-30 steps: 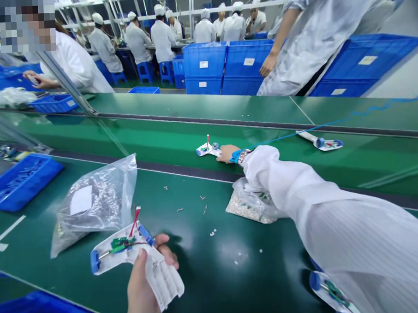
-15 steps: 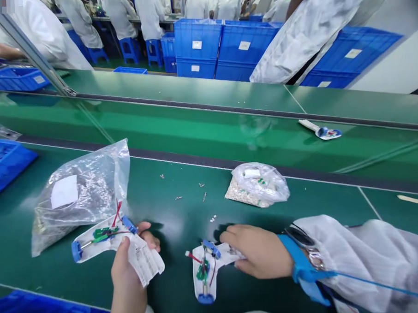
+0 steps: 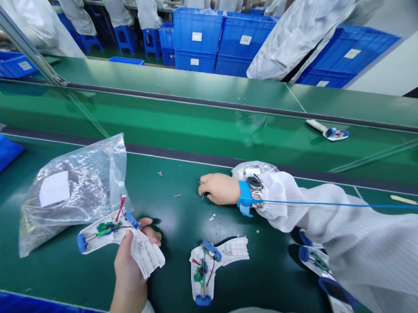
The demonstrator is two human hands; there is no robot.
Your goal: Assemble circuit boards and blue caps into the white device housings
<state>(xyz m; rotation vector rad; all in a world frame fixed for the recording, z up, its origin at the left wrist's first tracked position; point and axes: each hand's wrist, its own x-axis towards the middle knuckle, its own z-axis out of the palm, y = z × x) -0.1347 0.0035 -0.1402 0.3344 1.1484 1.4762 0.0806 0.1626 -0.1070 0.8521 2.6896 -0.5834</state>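
Observation:
My left hand [image 3: 128, 261] grips a white plastic housing half [image 3: 149, 258] by its handle end; a green circuit board, red wires and blue end pieces show in it. My right hand [image 3: 220, 188] is on the bench with its fingers pinched together, over some tiny metal pieces; whatever is between the fingertips is hidden. Other small metal pieces [image 3: 177, 195] lie to its left, and tiny white bits [image 3: 212, 217] lie below it. A second housing half [image 3: 234, 250], also with board and wires, rests on the bench between my hands, untouched.
A large clear bag [image 3: 92, 175] lies at left, and a smaller bag [image 3: 242, 168] sits partly behind my right wrist. More blue-ended housings [image 3: 317, 258] lie under my right sleeve. One assembly [image 3: 329, 132] is on the green strip beyond. A blue strap cord trails right.
My right hand has let go of the second housing half, leaving it on the bench, and moved up to the tiny metal pieces. My left hand keeps its hold. The view has shifted slightly.

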